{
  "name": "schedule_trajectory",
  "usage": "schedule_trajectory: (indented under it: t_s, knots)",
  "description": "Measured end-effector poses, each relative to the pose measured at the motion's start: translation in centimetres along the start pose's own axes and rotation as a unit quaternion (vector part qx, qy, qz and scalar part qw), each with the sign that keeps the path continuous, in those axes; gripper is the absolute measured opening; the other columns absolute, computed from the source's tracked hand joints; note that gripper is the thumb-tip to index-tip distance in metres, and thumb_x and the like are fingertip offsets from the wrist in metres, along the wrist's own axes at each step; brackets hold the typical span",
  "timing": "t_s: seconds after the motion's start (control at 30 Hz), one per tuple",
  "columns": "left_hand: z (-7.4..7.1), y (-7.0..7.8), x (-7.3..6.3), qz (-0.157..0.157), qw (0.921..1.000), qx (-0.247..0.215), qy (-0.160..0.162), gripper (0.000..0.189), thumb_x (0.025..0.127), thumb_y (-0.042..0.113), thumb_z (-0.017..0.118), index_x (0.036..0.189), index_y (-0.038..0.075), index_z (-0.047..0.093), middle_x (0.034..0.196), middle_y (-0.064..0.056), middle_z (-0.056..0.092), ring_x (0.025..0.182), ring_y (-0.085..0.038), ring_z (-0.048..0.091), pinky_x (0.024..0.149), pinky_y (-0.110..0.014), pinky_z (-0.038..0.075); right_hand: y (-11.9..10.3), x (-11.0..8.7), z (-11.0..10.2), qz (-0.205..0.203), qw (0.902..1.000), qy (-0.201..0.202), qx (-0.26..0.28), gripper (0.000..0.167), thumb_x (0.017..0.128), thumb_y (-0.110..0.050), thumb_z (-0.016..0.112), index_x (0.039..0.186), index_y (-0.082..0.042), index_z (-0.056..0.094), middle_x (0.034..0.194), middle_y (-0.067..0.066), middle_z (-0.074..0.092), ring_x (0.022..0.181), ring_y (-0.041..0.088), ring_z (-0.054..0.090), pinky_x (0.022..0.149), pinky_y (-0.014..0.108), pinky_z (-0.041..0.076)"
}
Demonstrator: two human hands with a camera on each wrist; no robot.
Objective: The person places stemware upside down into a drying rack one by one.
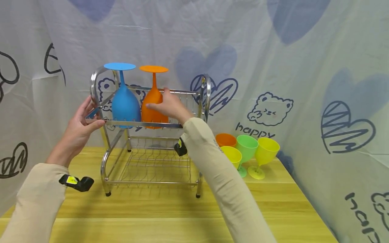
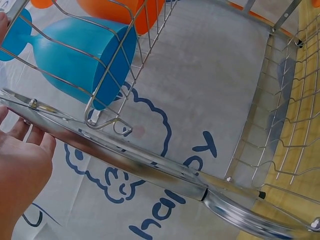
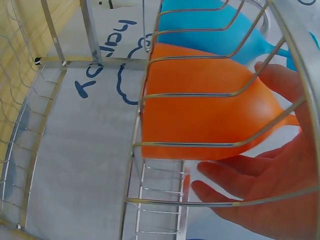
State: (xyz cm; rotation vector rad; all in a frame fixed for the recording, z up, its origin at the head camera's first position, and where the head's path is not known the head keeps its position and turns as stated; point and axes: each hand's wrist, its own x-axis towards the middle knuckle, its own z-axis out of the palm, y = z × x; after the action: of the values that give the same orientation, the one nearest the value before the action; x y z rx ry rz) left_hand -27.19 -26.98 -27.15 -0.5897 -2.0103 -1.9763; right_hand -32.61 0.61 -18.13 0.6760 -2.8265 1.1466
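Note:
An orange goblet (image 1: 153, 111) stands upside down in the upper basket of a two-tier metal dish rack (image 1: 152, 183), foot uppermost. My right hand (image 1: 173, 105) holds its bowl, thumb on the near side and fingers round the far side; the right wrist view shows the hand (image 3: 270, 175) behind the basket wires. Just left of it, a blue goblet (image 1: 124, 104) also sits inverted, its bowl (image 2: 75, 57) within the wires in the left wrist view. My left hand (image 1: 77, 126) grips the rack's upper left end, thumb at the front rail and fingers at the side frame.
Right of the rack, upright goblets stand on the wooden table (image 1: 258, 206): orange (image 1: 225, 139), green (image 1: 247, 145), and two yellow, one nearer (image 1: 231, 156) and one farther right (image 1: 267, 150). The rack's lower wire tier (image 1: 158, 165) holds nothing. A patterned cloth (image 1: 158, 37) hangs behind.

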Motion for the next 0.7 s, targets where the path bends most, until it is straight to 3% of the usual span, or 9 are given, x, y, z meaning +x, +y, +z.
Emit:
schedule_trajectory:
  t_s: [0.1,0.27,0.4,0.47,0.53,0.6,0.7]
  knots:
    - [0.2,-0.2,0.0,0.001,1.0,0.008,0.003,0.083,0.096,0.002,0.057,0.157,0.026,0.006,0.162,-0.009,0.0,0.137,-0.026,0.029,0.117,-0.036,0.013,0.0,-0.4,-0.7,0.016,0.9998,-0.013,-0.007,0.084,0.094,-0.04,0.062,0.153,-0.004,0.014,0.147,0.014,0.04,0.127,0.026,0.046,0.102,0.036,0.043]
    - [0.7,-0.3,-0.3,0.005,0.9998,0.015,0.016,0.079,0.097,0.006,0.057,0.157,0.024,0.009,0.162,-0.007,0.005,0.125,-0.02,0.035,0.113,-0.027,0.025,-0.1,-1.7,-2.8,0.01,0.9994,-0.011,-0.03,0.083,0.095,-0.045,0.058,0.155,-0.009,0.014,0.156,0.008,0.026,0.138,0.023,0.033,0.11,0.039,0.034]
    - [1.5,-0.2,-0.9,0.002,0.9977,0.027,0.061,0.075,0.097,0.01,0.059,0.156,0.021,0.014,0.161,-0.003,0.013,0.134,-0.021,0.032,0.108,-0.02,0.031,-0.1,-3.7,-4.2,-0.046,0.9985,0.006,-0.029,0.073,0.096,-0.041,0.058,0.154,-0.012,0.024,0.153,0.005,0.033,0.134,0.019,0.039,0.105,0.035,0.039]
    - [1.9,-0.2,-1.2,0.0,0.9961,0.033,0.082,0.076,0.097,0.013,0.059,0.156,0.019,0.012,0.161,0.0,0.014,0.14,-0.022,0.027,0.11,-0.021,0.028,-0.1,-5.0,-4.8,-0.076,0.9967,0.02,-0.022,0.068,0.096,-0.04,0.059,0.152,-0.014,0.029,0.152,0.003,0.037,0.133,0.017,0.04,0.104,0.033,0.04]
    - [2.0,-0.4,-1.4,-0.007,0.995,0.037,0.093,0.078,0.098,0.015,0.059,0.157,0.019,0.007,0.161,0.003,0.011,0.145,-0.025,0.014,0.114,-0.026,0.019,0.1,-6.3,-5.2,-0.106,0.9936,0.036,-0.014,0.063,0.096,-0.037,0.06,0.15,-0.016,0.036,0.149,0.001,0.041,0.131,0.014,0.043,0.103,0.03,0.042]
    - [2.0,-0.5,-1.6,-0.004,0.9949,0.032,0.096,0.08,0.098,0.015,0.058,0.157,0.019,0.004,0.161,0.004,0.009,0.146,-0.025,0.007,0.115,-0.028,0.014,0.2,-7.6,-5.6,-0.142,0.988,0.059,-0.005,0.057,0.096,-0.032,0.061,0.146,-0.015,0.042,0.145,0.001,0.047,0.127,0.013,0.047,0.1,0.028,0.043]
    - [2.0,-0.7,-1.8,0.01,0.9944,0.017,0.104,0.077,0.097,0.013,0.058,0.156,0.016,0.007,0.161,0.002,0.012,0.146,-0.023,0.009,0.115,-0.026,0.015,0.6,-9.5,-6.1,-0.199,0.9757,0.092,0.003,0.05,0.095,-0.024,0.063,0.141,-0.01,0.049,0.138,0.004,0.054,0.122,0.014,0.052,0.096,0.025,0.045]
